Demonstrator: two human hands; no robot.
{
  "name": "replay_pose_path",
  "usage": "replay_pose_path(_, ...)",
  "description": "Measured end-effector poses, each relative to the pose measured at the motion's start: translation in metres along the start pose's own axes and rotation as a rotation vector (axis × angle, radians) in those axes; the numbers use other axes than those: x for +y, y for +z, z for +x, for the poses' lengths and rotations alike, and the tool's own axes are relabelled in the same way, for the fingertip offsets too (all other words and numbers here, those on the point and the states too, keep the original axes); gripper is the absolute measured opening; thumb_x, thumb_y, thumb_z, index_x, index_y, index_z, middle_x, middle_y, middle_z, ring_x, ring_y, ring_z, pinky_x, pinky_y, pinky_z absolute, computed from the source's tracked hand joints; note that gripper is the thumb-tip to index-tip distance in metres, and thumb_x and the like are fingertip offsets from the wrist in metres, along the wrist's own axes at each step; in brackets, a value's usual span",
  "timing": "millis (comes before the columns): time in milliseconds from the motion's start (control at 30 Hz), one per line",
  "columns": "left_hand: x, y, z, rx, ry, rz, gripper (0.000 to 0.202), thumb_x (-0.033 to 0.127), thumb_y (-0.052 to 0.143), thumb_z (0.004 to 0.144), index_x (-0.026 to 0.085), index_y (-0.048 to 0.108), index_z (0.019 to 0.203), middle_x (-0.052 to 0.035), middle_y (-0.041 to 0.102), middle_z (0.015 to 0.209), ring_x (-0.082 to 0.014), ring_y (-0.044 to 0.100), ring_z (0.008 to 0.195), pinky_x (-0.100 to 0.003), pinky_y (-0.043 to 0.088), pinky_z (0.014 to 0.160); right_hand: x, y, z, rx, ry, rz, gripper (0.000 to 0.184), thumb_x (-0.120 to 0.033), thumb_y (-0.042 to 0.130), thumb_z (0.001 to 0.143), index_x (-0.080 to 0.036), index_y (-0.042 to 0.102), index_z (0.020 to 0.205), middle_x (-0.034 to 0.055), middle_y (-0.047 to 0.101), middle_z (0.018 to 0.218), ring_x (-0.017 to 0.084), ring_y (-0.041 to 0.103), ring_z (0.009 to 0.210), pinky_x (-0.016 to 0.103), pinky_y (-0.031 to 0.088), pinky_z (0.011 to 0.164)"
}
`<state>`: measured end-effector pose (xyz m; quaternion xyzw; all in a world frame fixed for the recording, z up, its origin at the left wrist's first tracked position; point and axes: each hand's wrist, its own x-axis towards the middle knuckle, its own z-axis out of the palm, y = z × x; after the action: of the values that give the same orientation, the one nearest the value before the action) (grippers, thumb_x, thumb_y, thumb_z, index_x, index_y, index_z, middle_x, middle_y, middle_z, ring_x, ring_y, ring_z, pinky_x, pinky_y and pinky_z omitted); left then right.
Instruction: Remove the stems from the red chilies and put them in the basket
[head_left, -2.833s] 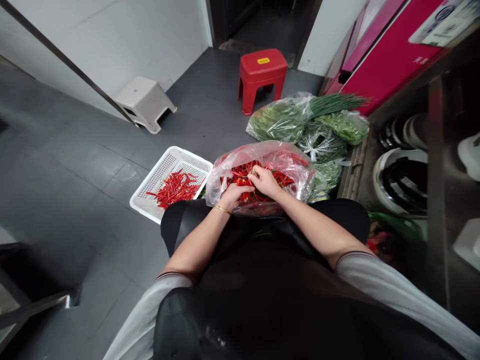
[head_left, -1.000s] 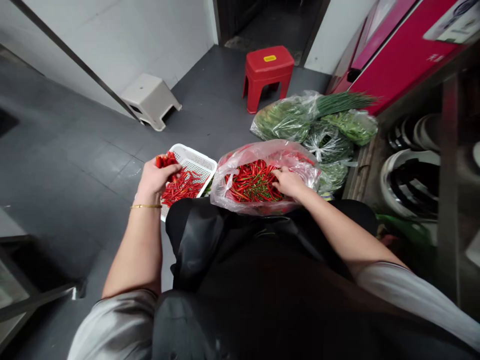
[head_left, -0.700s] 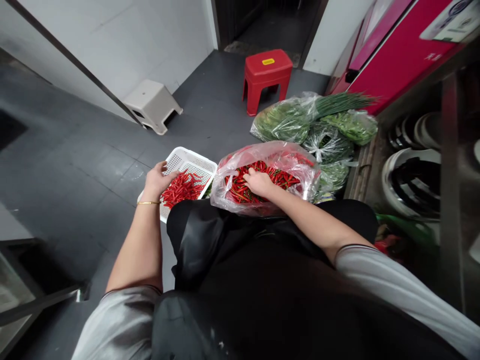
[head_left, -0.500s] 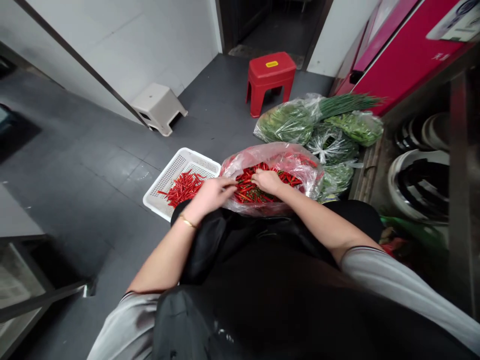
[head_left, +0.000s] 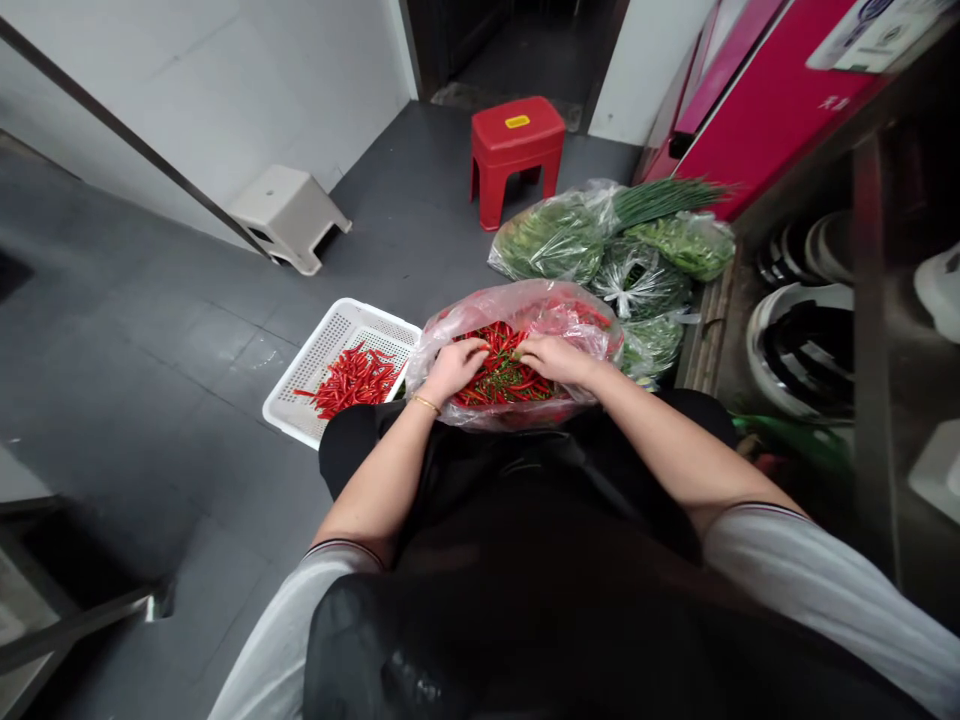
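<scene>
A clear plastic bag (head_left: 480,300) lies open before my lap, filled with red chili peppers (head_left: 517,385) and their green stems. Over its left side, my left hand (head_left: 454,368) is closed, its fingertips pinched on a chili pepper among the pile. Thumb and fingers of my right hand (head_left: 553,357) are also pressed together, a little to the right above the peppers; what they hold is too small to make out. To the left of the bag stands a white perforated basket (head_left: 300,370) with a heap of loose red chili peppers (head_left: 356,380) without visible stems.
Bags of leafy greens (head_left: 555,240) and long green stalks (head_left: 667,203) lie beyond the bag to the right. A red stool (head_left: 517,140) and a whitish stool (head_left: 281,205) stand farther off. On the right are a metal rack (head_left: 874,330) and a white bucket (head_left: 759,340).
My left hand has moved from the bag's left edge to over the peppers. My right hand stays above the pile. The whole view has shifted slightly.
</scene>
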<state>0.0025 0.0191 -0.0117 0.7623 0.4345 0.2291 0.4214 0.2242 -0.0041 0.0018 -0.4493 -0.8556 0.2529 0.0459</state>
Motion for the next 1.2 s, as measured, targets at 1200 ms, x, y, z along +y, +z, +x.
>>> replay_pose_path(1200,0.018,0.029,-0.009,-0.297,-0.424,-0.984,0.039,0.043,0.079,0.064,0.016,0.050,0.066,0.0072,0.038,0.046,-0.0026,0.028,0.037,-0.018,0.009,0.036,-0.009,0.022,-0.006,-0.025,0.512,-0.266,0.043,-0.044,0.043,0.095,-0.011,0.068,0.106,0.0197,0.069,0.106,0.028,0.066,0.097,0.034,0.048,0.083)
